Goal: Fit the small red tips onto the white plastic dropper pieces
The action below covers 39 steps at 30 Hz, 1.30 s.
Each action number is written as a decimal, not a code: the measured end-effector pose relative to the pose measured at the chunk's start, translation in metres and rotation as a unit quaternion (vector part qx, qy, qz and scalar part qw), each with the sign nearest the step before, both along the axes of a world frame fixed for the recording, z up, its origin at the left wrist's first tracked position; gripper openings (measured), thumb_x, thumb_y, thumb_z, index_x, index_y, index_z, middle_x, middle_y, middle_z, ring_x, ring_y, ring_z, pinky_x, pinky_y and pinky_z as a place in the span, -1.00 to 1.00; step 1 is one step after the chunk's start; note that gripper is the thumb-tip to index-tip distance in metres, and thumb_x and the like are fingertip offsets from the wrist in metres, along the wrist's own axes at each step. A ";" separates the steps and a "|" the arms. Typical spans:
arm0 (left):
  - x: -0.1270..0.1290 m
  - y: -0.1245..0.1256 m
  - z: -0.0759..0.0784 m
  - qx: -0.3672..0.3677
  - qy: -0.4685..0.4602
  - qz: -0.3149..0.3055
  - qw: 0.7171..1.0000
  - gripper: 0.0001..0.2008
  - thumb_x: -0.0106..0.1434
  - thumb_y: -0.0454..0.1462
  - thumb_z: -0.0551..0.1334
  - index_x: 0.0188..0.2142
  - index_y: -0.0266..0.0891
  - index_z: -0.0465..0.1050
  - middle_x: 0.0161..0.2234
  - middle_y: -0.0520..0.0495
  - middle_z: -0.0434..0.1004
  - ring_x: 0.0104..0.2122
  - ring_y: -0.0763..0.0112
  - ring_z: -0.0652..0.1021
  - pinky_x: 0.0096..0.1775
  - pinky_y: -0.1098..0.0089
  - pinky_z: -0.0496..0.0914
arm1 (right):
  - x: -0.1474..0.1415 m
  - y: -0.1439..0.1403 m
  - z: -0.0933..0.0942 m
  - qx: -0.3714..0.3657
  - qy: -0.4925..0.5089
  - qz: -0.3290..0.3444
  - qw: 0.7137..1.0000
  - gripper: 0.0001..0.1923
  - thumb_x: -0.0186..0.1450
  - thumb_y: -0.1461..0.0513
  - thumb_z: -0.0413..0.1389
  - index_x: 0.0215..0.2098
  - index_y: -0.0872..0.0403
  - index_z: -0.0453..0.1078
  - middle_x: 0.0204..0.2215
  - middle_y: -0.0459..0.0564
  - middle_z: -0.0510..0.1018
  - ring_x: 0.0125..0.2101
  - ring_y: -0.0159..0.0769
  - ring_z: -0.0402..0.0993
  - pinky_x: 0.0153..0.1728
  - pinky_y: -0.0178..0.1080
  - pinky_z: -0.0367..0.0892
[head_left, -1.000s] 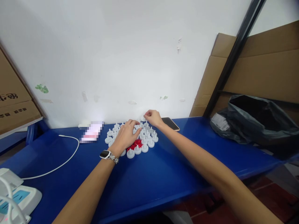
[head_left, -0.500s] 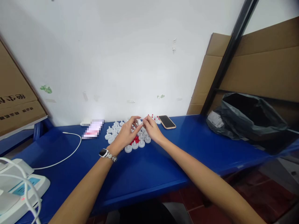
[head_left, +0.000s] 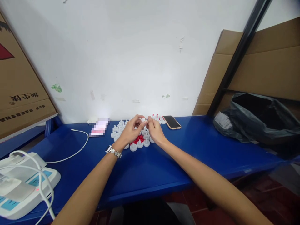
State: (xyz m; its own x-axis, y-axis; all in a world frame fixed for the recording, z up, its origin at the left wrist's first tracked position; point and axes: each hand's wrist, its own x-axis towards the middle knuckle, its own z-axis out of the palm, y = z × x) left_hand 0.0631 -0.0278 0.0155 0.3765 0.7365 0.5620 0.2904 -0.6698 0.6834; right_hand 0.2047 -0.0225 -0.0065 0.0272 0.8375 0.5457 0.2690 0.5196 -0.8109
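Observation:
Between the thumb and fingers of my left hand (head_left: pixel 131 130) is a white nozzle cap (head_left: pixel 143 119), held above the table. My right hand (head_left: pixel 156 131) meets it from the right, thumb and fingertips pinched at the cap's end; whatever is in that pinch is hidden or too small to make out. Under and around both hands stand many white nozzle caps (head_left: pixel 133 147), spouts up. A heap of small red tips (head_left: pixel 140 138) lies among them. Just beyond my right hand are several caps with red tips on their spouts (head_left: pixel 162 120).
A phone (head_left: pixel 172 122) lies right of the caps on the blue table (head_left: pixel 187 150). A white power strip (head_left: pixel 47 179) with cables sits at the left front. A dark plastic bag (head_left: pixel 255 118) is at the right, and cardboard (head_left: pixel 23 72) stands at the left.
The view has shifted slightly left, so everything appears further right. Both hands stay together at the cap, with only small finger movement.

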 end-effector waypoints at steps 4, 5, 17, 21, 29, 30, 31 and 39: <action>-0.011 0.006 0.006 -0.038 -0.066 0.043 0.996 -0.58 0.37 0.09 0.03 -0.24 -0.20 0.37 -0.55 0.07 0.25 -0.51 0.44 0.34 -0.42 0.39 0.28 | 0.005 -0.002 0.004 0.011 -0.009 -0.048 0.999 -0.45 0.44 -0.09 -0.28 -0.56 0.02 0.10 -0.63 -0.11 0.26 -0.55 -0.35 0.18 -0.46 -0.26 0.11; -0.017 0.009 0.007 -0.046 -0.095 0.072 0.992 -0.52 0.39 0.11 -0.06 -0.30 -0.21 0.36 -0.55 0.05 0.24 -0.51 0.43 0.35 -0.40 0.37 0.31 | 0.009 -0.002 0.004 0.012 -0.011 -0.064 0.998 -0.45 0.45 -0.08 -0.30 -0.57 0.02 0.10 -0.63 -0.10 0.26 -0.55 -0.35 0.19 -0.45 -0.26 0.12; -0.052 0.014 0.007 0.003 0.093 0.085 0.992 -0.69 0.23 -0.09 0.26 -0.10 -0.17 0.40 -0.17 -0.06 0.54 -0.26 0.36 0.52 -0.22 0.32 0.41 | 0.008 0.000 -0.004 -0.014 -0.195 0.053 0.979 -0.70 0.40 0.08 -0.07 -0.28 0.06 0.41 -0.45 -0.11 0.49 -0.42 -0.37 0.37 -0.34 -0.32 0.18; -0.047 0.013 0.006 -0.008 0.115 0.065 0.991 -0.67 0.18 -0.06 0.31 -0.15 -0.18 0.43 -0.22 -0.06 0.57 -0.31 0.35 0.53 -0.24 0.30 0.41 | 0.012 0.002 -0.004 -0.011 -0.080 0.079 0.994 -0.70 0.35 0.03 0.04 -0.15 0.07 0.38 -0.49 -0.13 0.48 -0.43 -0.35 0.41 -0.36 -0.32 0.24; -0.034 0.013 -0.002 0.013 0.132 0.080 0.988 -0.62 0.21 0.01 0.27 -0.10 -0.15 0.42 -0.08 -0.09 0.55 -0.23 0.29 0.53 -0.24 0.29 0.42 | 0.032 0.012 0.008 0.024 -0.057 -0.004 0.998 -0.83 0.26 0.14 0.10 -0.33 0.09 0.42 -0.47 -0.06 0.54 -0.44 -0.34 0.44 -0.37 -0.31 0.29; -0.033 0.013 -0.003 0.017 0.137 0.079 0.987 -0.65 0.24 0.00 0.24 -0.11 -0.15 0.43 -0.08 -0.09 0.55 -0.22 0.28 0.53 -0.24 0.28 0.42 | 0.039 0.016 0.008 0.024 -0.088 -0.040 0.995 -0.85 0.25 0.18 0.10 -0.34 0.09 0.43 -0.48 -0.06 0.54 -0.45 -0.34 0.43 -0.37 -0.31 0.29; -0.032 0.013 -0.004 0.022 0.145 0.076 0.986 -0.68 0.27 -0.01 0.21 -0.12 -0.15 0.43 -0.09 -0.09 0.56 -0.23 0.28 0.53 -0.23 0.27 0.42 | 0.047 0.020 0.008 0.016 -0.125 -0.069 0.990 -0.88 0.23 0.21 0.10 -0.35 0.09 0.44 -0.48 -0.06 0.55 -0.45 -0.34 0.43 -0.37 -0.31 0.29; -0.021 0.011 -0.008 0.041 0.193 0.052 0.979 -0.71 0.32 -0.02 0.14 -0.21 -0.15 0.47 -0.19 -0.09 0.55 -0.24 0.25 0.53 -0.21 0.24 0.40 | 0.074 0.029 0.004 -0.046 -0.277 -0.156 0.947 -0.89 0.21 0.27 0.08 -0.37 0.06 0.46 -0.44 -0.02 0.60 -0.43 -0.31 0.47 -0.38 -0.31 0.25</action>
